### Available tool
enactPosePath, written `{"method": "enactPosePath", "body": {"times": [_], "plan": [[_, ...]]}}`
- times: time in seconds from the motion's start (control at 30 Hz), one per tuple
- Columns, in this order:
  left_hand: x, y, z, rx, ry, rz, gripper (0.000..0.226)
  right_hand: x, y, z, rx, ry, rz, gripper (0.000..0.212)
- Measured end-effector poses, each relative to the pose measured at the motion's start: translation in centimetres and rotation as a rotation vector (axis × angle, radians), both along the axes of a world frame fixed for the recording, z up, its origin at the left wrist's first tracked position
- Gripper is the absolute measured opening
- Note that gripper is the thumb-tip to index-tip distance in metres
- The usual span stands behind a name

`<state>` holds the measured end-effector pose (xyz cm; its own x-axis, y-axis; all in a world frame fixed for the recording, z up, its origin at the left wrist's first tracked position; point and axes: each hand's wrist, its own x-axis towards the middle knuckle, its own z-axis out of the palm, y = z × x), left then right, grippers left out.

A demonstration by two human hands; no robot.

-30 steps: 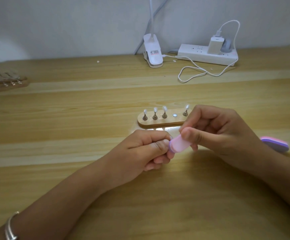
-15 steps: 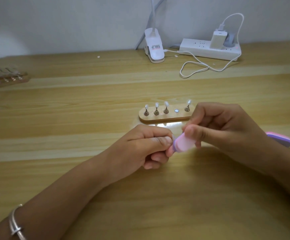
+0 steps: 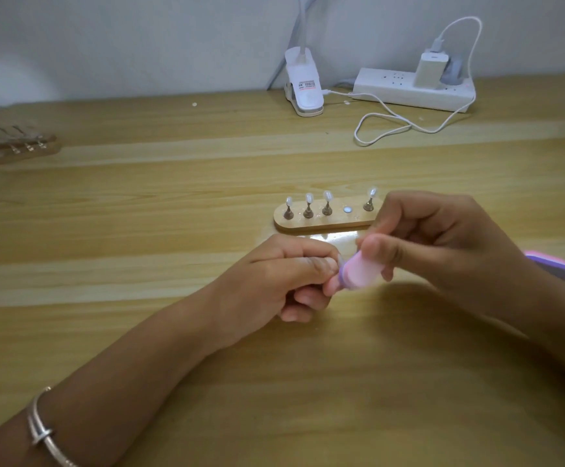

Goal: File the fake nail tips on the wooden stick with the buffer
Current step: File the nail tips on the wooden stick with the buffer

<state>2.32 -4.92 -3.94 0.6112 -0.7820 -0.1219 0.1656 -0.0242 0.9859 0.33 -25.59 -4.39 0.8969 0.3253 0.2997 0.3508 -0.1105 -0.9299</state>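
The right hand (image 3: 442,244) grips a pink-and-purple block buffer (image 3: 358,273), pressed against the pinched fingertips of the left hand (image 3: 274,281); what they pinch is hidden. Just behind, an oval wooden stand (image 3: 321,222) carries four upright nail tips (image 3: 327,196) and one vacant socket. A second buffer (image 3: 550,266) lies right.

Wooden desk (image 3: 139,332) w/ nail stand (image 3: 324,221) mid, 2nd stand (image 3: 14,148) far left, clip lamp (image 3: 303,84), power strip (image 3: 412,91) + cable (image 3: 385,128) at back, spare buffer (image 3: 552,266) right.
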Motion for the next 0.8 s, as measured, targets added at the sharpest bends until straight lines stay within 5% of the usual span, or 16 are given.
{"method": "enactPosePath", "body": {"times": [0.8], "plan": [[-0.17,-0.1,-0.52,0.003,-0.066,-0.018,0.023,0.28,-0.31,0.13,-0.022,-0.011,-0.001,0.017]]}}
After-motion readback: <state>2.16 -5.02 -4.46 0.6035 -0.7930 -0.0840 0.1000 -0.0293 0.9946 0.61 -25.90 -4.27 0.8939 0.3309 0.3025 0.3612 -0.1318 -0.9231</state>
